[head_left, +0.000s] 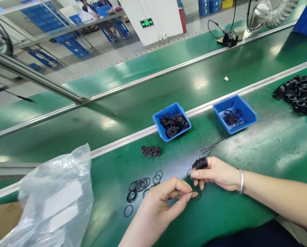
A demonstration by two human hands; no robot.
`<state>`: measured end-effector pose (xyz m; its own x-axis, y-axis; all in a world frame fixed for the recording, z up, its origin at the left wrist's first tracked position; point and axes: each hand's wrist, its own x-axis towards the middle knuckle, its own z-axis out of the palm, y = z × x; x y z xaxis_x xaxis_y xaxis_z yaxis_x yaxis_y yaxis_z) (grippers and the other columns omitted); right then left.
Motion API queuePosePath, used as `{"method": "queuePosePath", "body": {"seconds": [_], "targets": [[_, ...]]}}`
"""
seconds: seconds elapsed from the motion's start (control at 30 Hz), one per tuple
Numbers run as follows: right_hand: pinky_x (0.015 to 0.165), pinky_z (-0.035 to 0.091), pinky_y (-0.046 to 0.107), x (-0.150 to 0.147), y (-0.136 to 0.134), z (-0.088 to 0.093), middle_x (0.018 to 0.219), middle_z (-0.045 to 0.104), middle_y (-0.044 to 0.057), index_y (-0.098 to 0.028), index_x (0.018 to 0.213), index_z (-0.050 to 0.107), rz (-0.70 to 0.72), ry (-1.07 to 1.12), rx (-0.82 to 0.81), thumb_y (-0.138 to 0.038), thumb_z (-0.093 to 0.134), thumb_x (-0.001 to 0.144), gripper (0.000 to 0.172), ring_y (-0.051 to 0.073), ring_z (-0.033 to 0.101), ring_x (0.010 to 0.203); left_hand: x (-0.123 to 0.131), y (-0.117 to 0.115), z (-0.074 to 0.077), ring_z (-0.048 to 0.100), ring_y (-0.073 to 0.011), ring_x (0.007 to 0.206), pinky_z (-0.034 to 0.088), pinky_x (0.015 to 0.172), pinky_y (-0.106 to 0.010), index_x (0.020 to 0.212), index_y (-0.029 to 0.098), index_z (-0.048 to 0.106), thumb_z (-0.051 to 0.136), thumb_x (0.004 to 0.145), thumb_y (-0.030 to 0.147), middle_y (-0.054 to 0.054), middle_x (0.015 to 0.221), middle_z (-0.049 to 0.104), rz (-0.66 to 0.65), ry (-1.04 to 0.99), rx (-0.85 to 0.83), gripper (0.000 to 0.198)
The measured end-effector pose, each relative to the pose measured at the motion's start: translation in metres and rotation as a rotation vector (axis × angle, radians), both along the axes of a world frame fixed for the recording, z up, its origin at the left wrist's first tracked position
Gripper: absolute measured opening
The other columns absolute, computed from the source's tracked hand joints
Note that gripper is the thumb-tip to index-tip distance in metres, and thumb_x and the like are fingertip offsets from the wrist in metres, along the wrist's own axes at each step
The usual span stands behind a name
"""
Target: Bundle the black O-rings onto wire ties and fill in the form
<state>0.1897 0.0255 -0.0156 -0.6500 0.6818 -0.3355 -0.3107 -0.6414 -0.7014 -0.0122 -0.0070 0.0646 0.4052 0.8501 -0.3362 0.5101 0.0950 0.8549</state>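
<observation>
Between the thumb and fingers of my left hand (169, 199) is a thin black rubber ring (200, 195), pinched at its edge. My right hand (211, 173), with a silver bangle at the wrist, is closed on a bundle of black rubber rings (200, 163) stacked around its fingers. One more ring hangs by the right thumb. Loose black rings (139, 185) lie flat on the green table left of my left hand, partly hidden behind it. A twisted dark clump of rings (150, 151) rests farther back.
Two blue bins stand behind my hands: a fuller bin (158, 127) of black rings and a bin (250, 118) with fewer. Thin black strands (212, 146) lie between. Black round parts (301, 94) are heaped right. A clear plastic bag (83, 185) covers the left. Metal rails cross behind.
</observation>
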Motion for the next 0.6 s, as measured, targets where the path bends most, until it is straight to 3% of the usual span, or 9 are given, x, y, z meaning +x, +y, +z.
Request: {"method": "queuePosePath", "body": {"seconds": [0.13,0.33,0.6], "targets": [[0.06,0.046,0.025,0.001,-0.001,0.003,0.068,0.065,0.001,-0.012,0.074,0.068,0.058,0.076,-0.038,-0.046,0.083,0.071,0.038,0.01,0.059,0.059,0.004,0.004,-0.006,0.072,-0.0165,0.079,0.055,0.073,-0.025,0.085,0.022,0.064,0.059,0.09,0.027,-0.001,0.084,0.073,0.08,0.009,0.032,0.008],[0.057,0.042,0.024,0.001,-0.001,0.001,0.066,0.064,0.0,-0.011,0.081,0.07,0.046,0.068,-0.041,-0.045,0.081,0.074,0.036,0.009,0.057,0.055,0.009,0.007,-0.007,0.073,-0.0137,0.076,0.054,0.072,-0.021,0.083,0.022,0.064,0.06,0.089,0.028,0.002,0.084,0.073,0.169,0.083,0.109,0.009],[0.055,0.038,0.024,0.001,-0.002,0.003,0.064,0.063,0.0,-0.011,0.08,0.071,0.027,0.024,0.014,-0.046,0.079,0.076,0.036,0.009,0.057,0.053,0.005,0.005,-0.009,0.074,-0.0157,0.077,0.056,0.072,-0.023,0.087,0.023,0.063,0.06,0.089,0.032,0.002,0.082,0.075,0.193,0.087,0.069,0.01]]}}
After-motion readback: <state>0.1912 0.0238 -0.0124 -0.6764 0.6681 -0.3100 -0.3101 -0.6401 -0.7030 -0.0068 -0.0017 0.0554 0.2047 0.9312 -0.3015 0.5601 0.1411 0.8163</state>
